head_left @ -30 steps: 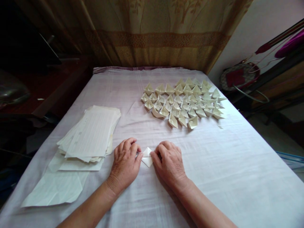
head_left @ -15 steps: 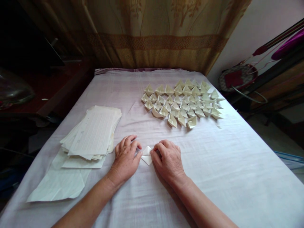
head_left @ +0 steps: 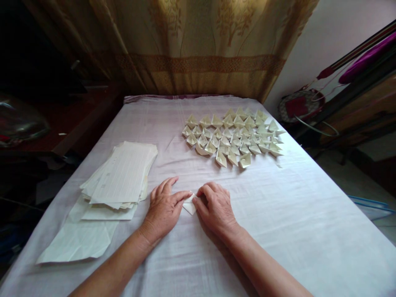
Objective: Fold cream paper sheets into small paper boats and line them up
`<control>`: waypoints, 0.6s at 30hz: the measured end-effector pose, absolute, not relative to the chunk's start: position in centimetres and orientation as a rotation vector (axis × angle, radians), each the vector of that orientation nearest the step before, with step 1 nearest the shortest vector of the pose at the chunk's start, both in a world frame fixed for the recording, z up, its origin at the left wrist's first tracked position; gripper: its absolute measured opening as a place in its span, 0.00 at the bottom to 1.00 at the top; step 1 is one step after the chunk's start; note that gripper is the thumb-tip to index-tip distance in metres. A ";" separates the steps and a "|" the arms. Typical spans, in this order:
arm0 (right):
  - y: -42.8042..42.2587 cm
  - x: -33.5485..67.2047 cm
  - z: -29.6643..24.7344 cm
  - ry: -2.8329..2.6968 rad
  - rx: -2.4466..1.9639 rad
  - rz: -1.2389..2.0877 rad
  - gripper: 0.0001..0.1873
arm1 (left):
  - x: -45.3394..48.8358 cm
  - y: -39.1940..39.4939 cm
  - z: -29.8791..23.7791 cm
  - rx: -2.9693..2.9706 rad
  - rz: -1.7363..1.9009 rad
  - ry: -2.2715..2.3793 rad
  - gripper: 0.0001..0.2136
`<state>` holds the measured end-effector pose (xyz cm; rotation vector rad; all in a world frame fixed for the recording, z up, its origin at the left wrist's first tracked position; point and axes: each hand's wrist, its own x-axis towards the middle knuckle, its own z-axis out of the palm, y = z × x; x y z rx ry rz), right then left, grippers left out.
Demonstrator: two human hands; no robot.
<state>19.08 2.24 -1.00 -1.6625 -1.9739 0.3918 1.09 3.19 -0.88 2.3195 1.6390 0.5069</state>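
Observation:
A small white folded piece of paper (head_left: 189, 207) lies on the sheet between my hands, a diamond shape with its upper part partly covered by fingers. My left hand (head_left: 164, 205) has its fingers spread, and its index fingertip rests on the top of the paper. From the other side, my right hand (head_left: 216, 206) has its thumb and curled fingers closed on the paper's right edge. Beyond the hands stand several rows of folded paper boats (head_left: 229, 136). To the left lies a stack of lined paper sheets (head_left: 120, 175).
A pale checked sheet (head_left: 278, 231) covers the table. One loose crumpled sheet of paper (head_left: 77, 243) sticks out below the stack. Brown curtains (head_left: 198, 45) hang behind, a dark red desk (head_left: 71, 123) stands at left, and a round bag (head_left: 301, 105) is at right.
My left index finger has stretched rightward over the top of the folded paper. The right thumb has shifted slightly left onto it. The view has tilted up a little.

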 end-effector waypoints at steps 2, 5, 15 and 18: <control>2.4 19.8 -1.2 -1.983 -1.596 0.432 0.02 | 1.0 3.2 -0.9 2.320 0.508 1.642 0.15; 2.5 20.4 -1.4 -1.977 -1.574 0.447 0.03 | 1.0 3.4 -0.9 2.303 0.490 1.645 0.16; 2.0 20.2 -1.9 -1.944 -1.554 0.372 0.03 | 1.6 4.5 0.9 2.297 0.366 1.632 0.11; 1.9 20.5 -2.1 -1.936 -1.506 0.394 0.03 | 2.2 5.1 2.1 2.360 0.340 1.583 0.07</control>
